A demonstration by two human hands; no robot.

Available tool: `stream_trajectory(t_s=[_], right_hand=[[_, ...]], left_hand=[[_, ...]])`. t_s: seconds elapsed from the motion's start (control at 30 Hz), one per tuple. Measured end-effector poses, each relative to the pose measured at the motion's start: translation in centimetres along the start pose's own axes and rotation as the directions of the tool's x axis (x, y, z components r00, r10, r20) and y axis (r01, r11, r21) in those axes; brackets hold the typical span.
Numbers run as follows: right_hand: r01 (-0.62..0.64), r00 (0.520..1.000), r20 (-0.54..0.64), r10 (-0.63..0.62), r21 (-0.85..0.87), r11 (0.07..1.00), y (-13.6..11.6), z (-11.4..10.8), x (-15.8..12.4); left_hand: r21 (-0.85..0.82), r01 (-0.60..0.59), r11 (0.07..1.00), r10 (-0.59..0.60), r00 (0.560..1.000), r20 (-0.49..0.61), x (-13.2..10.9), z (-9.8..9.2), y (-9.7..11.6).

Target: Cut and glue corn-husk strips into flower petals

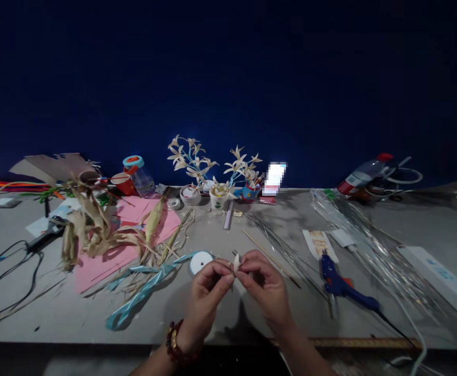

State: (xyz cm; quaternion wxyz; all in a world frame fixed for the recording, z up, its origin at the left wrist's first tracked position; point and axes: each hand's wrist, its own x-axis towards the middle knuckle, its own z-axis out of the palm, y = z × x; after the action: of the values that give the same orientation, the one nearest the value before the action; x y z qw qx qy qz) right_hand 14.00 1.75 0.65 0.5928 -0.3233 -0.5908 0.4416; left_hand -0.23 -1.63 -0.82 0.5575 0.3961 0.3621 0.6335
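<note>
Low over the front of the table, my left hand [208, 290] and my right hand [266, 287] meet, both closed in a pinch. Between their fingertips is a small pale corn-husk petal [237, 262], with a thin stem-like end showing below the left fingertips. The fingers cover much of the piece. Just behind my left hand lies a white spool [201, 262], with a twisted light-blue ribbon [146, 284] to its left. Farther back, finished-looking husk flowers [195, 162] on blue stems rise from a white cup [219, 198].
Corn husks [99, 224] cover pink paper [107, 266] on the left. Metal wires [279, 243] and a wooden stick [269, 256] lie right of centre. A blue glue gun [346, 290] with its cord, a power strip [443, 282] and a tilted bottle [363, 175] are farther right.
</note>
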Motion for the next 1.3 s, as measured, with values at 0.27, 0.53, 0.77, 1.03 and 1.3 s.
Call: stream_trajectory(t_s=[0.27, 0.53, 0.77, 1.03, 1.3], right_hand=[[-0.227, 0.972, 0.097, 0.214, 0.152, 0.962, 0.1, -1.0, -0.4], [-0.348, 0.936, 0.139, 0.323, 0.234, 0.908, 0.7, -1.9, -0.6], [0.350, 0.911, 0.350, -0.220, -0.370, 0.861, -1.6, -3.7, 1.5], [0.474, 0.877, 0.375, -0.301, -0.574, 0.668, -2.2, -3.9, 1.1], [-0.195, 0.980, 0.014, 0.197, -0.084, 0.977, -1.0, -2.9, 0.3]], left_hand=[[-0.177, 0.128, 0.976, -0.127, 0.992, 0.018, -0.1, 1.1, 0.6], [-0.299, 0.272, 0.915, -0.268, 0.962, 0.056, -0.2, 1.5, 1.3], [-0.230, 0.298, 0.926, -0.297, 0.954, 0.040, -0.2, 1.6, 1.8], [-0.215, 0.304, 0.928, -0.307, 0.951, 0.016, -0.3, 1.6, 1.9], [-0.197, 0.362, 0.911, -0.372, 0.928, -0.012, -0.3, 2.0, 2.2]])
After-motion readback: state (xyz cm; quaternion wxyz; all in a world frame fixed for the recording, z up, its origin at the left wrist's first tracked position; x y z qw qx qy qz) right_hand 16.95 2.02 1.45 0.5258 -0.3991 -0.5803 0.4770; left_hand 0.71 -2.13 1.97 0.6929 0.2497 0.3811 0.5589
